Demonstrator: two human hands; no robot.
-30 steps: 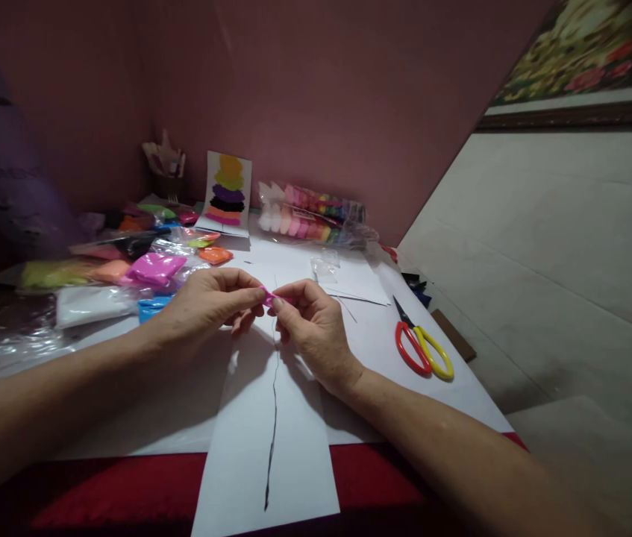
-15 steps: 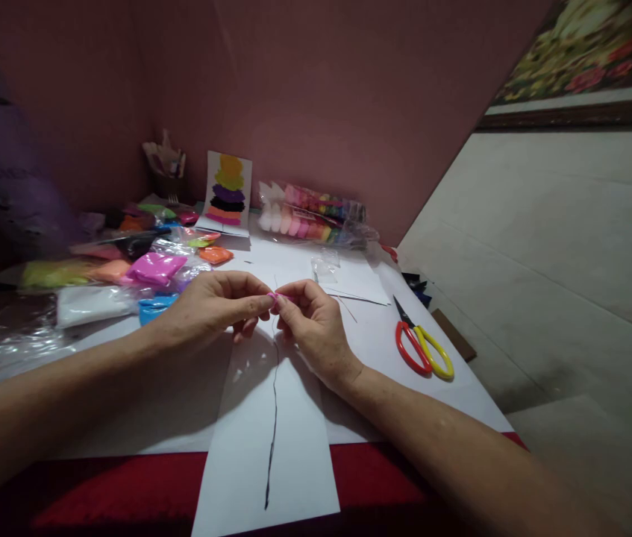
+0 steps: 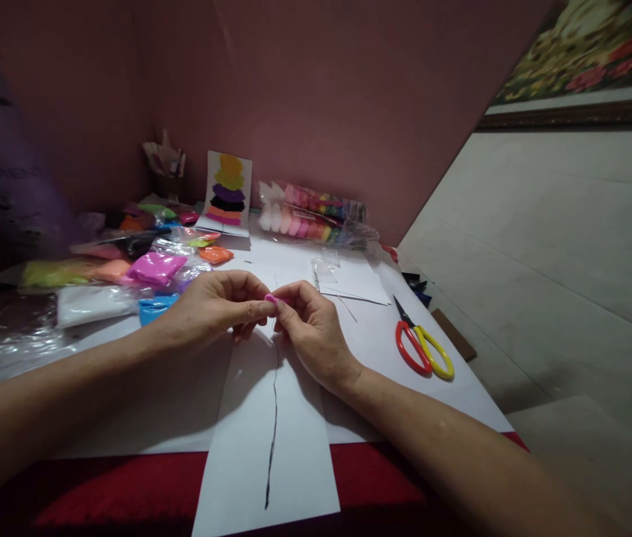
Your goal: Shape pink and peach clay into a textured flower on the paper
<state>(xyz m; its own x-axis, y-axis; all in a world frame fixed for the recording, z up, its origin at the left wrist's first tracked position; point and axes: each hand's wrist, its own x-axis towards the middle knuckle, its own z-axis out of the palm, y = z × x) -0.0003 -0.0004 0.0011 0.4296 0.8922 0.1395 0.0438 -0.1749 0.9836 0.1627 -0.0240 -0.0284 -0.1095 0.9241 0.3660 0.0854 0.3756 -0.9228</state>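
Observation:
My left hand (image 3: 212,307) and my right hand (image 3: 313,328) meet above the white paper (image 3: 268,440), fingertips pinched together on a small pink piece of clay (image 3: 271,300). A thin black wire (image 3: 274,406) hangs from the pinch and lies down the middle of the paper toward me. Most of the pink piece is hidden between the fingers.
Red and yellow scissors (image 3: 423,344) lie to the right. Bags of coloured clay (image 3: 151,268) crowd the left side. A long packet of clay colours (image 3: 310,215) and a card with coloured shapes (image 3: 227,190) stand at the back wall. The table edge has a red cloth (image 3: 114,488).
The fingers have closed further over the pink piece, so less of it shows. Both hands stayed almost in place.

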